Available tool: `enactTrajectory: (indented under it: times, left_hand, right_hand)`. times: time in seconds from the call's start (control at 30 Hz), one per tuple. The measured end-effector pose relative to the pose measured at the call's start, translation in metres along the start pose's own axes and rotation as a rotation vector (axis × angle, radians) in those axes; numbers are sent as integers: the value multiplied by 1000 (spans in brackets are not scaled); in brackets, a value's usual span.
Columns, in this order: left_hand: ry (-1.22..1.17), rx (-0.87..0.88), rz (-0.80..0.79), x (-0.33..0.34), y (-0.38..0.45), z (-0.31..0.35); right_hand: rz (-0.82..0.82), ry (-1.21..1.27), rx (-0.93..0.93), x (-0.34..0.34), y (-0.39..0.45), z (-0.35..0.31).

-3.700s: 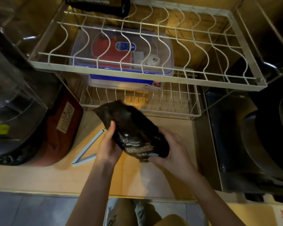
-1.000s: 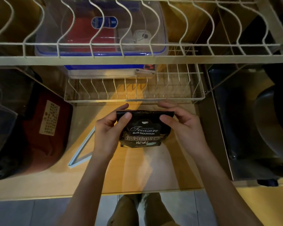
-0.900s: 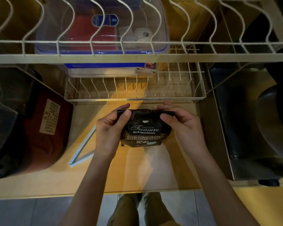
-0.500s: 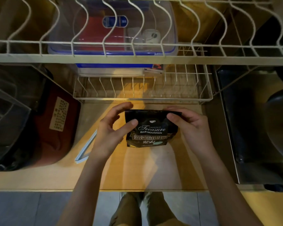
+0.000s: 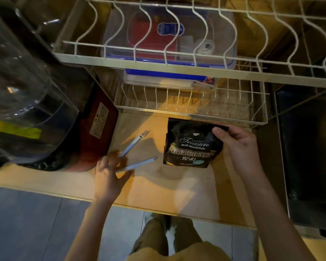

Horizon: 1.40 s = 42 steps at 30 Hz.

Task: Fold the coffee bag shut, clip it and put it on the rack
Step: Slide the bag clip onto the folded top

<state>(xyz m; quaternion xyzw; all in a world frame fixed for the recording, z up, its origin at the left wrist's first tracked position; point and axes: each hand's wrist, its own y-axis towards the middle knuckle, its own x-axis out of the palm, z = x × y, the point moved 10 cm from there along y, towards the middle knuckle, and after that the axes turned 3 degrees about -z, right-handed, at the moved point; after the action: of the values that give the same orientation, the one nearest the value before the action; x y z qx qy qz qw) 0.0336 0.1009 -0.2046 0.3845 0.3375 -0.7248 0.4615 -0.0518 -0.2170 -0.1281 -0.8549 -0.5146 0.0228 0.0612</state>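
So the black coffee bag (image 5: 193,146) is standing upright on the wooden counter (image 5: 177,187), label facing up at the camera, with its top already folded over flat. The right hand (image 5: 241,146) is gripping it at the top right corner: thumb pressed on the front of the fold, the other fingers (image 5: 239,131) wrapped around behind and to the side, so it's pinching the fold shut.

The left hand (image 5: 106,173) is off the bag completely. It's over at the light blue clip (image 5: 135,155), which lies flat on the counter, opened into a V with the hinge end tucked under the fingertips and the two arms pointing away from them, up and to the right toward the bag. The fingers are spread and curled loosely over that hinge end, but the hand is motion-blurred, so I honestly can't tell if they've actually closed on the clip or are just touching it.

The clip's arm tips stop a little short of the bag's left edge, not touching. Just beyond the right hand's fingers is the lower wire rack (image 5: 191,105), sitting at the back of the counter right behind the bag. Above that hangs a bigger white wire rack (image 5: 177,61) with a clear blue-rimmed container (image 5: 169,34) showing through it. Left of the left hand there's a dark red appliance (image 5: 96,132), right up near the knuckles.
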Motion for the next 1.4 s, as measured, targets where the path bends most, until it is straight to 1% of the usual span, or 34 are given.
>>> enactTrajectory:
  times: [0.07, 0.17, 0.27, 0.4, 0.43, 0.5, 0.67, 0.77, 0.93, 1.17, 1.27, 1.33, 1.4]
  left_hand:
    - [31, -30, 10, 1, -5, -9]
    - [-39, -3, 53, -2, -11, -12]
    - [-236, 8, 101, -10, -11, -8]
    - [-683, -153, 61, -22, -7, 0]
    - [-748, -147, 51, -28, -5, 8]
    - [-800, -71, 27, -44, 1, 29]
    - [-769, 120, -45, -65, 16, 86]
    - [-631, 240, -104, -63, 26, 113]
    - [-466, 374, -176, -62, 42, 152]
    - [-399, 430, -363, -47, 54, 183]
    - [-401, 441, -383, -38, 56, 190]
    - [-434, 431, -365, -33, 57, 191]
    - [-492, 400, -349, -30, 58, 188]
  right_hand:
    - [1, -26, 1, -1, 0, 1]
    - [3, -47, 11, -2, 0, 2]
    - [0, -60, 22, -2, -1, 3]
    - [-6, -55, 39, -1, -2, 2]
    - [-16, -52, 40, 0, -2, 2]
    - [-24, -48, 43, 0, -2, 1]
    - [-36, -17, 46, 2, -2, -1]
    - [-48, 2, 47, 3, -2, -2]
    - [-77, 33, 80, 4, 0, -1]
    - [-117, 47, 165, 4, 1, 0]
    - [-166, -16, 217, 6, 3, -2]
    - [-153, -68, 247, 3, 4, -4]
    - [-125, -130, 225, 0, 6, -9]
